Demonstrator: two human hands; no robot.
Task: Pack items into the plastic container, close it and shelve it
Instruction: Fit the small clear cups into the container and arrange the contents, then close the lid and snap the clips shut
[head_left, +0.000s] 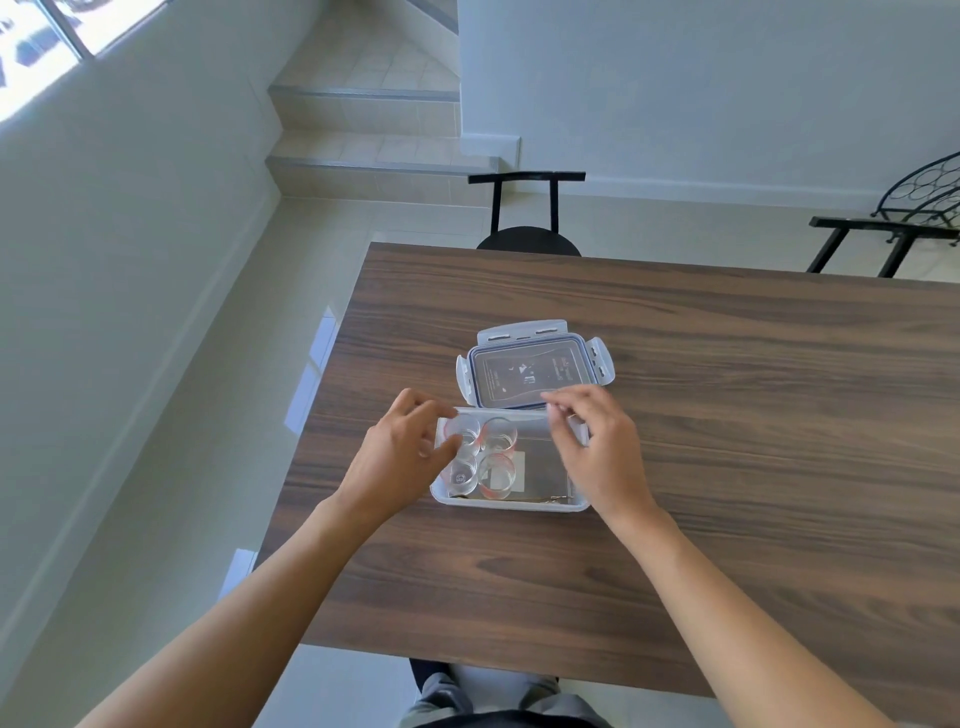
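A clear plastic container (511, 503) sits open on the wooden table (727, 467). Several small clear glasses with red rims stand in its left half, such as one glass (496, 470) near the front. The right half shows only a bare bottom. Its lid (530, 375), with blue seal and four open flaps, lies flat on the table just behind the container. My left hand (397, 460) hovers over the container's left end, fingers curled around the far-left glass (464, 432). My right hand (597, 447) is above the container's right end, fingers loosely bent and apart, holding nothing.
A black chair (527, 218) stands at the table's far side. Another dark frame and a wire rack (924, 197) stand at the far right. Steps (363, 130) rise beyond the table on the left, next to a white wall.
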